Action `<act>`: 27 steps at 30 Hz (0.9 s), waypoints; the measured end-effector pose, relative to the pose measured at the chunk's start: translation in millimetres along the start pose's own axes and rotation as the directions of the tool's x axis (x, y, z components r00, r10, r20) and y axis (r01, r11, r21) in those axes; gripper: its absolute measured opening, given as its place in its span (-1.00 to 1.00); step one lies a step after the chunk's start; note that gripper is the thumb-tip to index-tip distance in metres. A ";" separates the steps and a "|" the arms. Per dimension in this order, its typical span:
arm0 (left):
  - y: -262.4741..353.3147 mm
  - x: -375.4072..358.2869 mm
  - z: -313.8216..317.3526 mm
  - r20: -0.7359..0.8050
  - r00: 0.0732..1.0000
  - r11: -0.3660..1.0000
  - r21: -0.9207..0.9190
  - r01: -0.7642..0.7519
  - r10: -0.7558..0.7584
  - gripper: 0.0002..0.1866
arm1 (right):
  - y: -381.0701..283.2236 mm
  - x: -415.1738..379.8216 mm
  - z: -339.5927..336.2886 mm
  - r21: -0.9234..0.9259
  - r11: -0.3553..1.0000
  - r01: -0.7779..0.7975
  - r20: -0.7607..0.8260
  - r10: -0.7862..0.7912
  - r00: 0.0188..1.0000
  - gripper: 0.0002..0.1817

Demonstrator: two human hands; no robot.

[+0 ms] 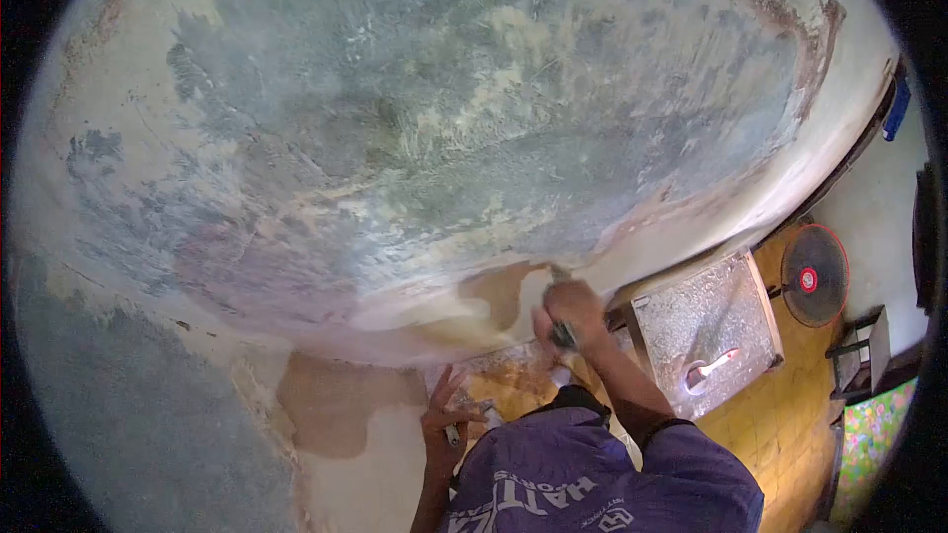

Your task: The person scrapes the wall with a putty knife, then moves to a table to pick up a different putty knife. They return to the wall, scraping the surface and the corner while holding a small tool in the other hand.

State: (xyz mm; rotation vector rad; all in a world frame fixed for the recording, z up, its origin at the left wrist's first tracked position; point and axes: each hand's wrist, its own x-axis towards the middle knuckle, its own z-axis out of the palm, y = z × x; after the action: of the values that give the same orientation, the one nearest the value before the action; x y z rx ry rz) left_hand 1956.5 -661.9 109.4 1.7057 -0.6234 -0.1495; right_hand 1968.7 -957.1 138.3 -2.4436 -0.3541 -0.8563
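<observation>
My right hand [578, 314] is closed around a putty knife [561, 336] with a dark handle. Its blade end is up against the lower part of the wall [474, 138], beside a brownish damp-looking patch [494, 296]. The wall carries patchy blue-green and grey paint, with cream areas along its lower band. Lower left, my left hand [446, 422] is near the wall, some fingers extended. A small pale, metallic-looking piece shows at its palm; its kind I cannot make out.
To the right stands a table with a silvery top [706, 326], bearing a white-handled brush-like tool [716, 363] in a round container. Beyond are a fan [815, 276], a dark chair [861, 355], flowered cloth [874, 449] and yellowish floor tiles [790, 415].
</observation>
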 end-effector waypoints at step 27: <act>22.5 33.8 82.6 -0.137 0.990 0.998 0.051 0.029 -0.022 -0.69 | 17.9 -1.2 -33.3 0.113 0.988 -0.104 0.382 0.054 0.923 -0.83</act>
State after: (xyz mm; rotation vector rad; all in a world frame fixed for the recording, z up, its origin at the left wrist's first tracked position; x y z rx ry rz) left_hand 1942.6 -752.4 118.7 1.7591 -0.5078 -0.0342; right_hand 1958.1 -990.5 152.7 -2.4713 -0.4311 -0.3088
